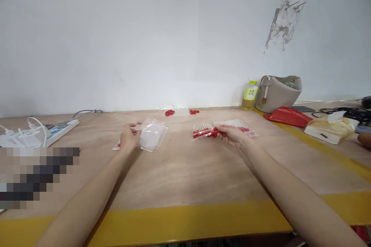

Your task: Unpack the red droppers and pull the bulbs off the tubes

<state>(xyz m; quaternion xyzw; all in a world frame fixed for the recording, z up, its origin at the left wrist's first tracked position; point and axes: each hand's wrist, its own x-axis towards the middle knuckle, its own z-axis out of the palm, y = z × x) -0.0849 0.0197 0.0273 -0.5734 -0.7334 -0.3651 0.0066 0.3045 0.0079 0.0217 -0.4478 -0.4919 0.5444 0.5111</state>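
On the left of the table, my left hand [130, 137] has its thumb and fingers pinched at the edge of some flat clear plastic bags [153, 133]. A bit of red shows beside that wrist, partly covered by the hand. Over to the right, my right hand [230, 135] is closed on the red end of a clear bag of red-tipped sticks [203, 129]. The sticks are pale and fan out to the left. Just behind this hand lies another clear bag [251, 132] with pinkish-red pieces in it. Part of that bag is hidden by the hand.
Two small groups of red pieces [169, 112] [194, 112] lie near the wall. A power strip [62, 131] with white chargers sits at left. At right are a yellow-labelled bottle [249, 95], a grey bag [278, 94], a red packet [288, 117], a tissue pack [330, 127] and black cables [348, 114].
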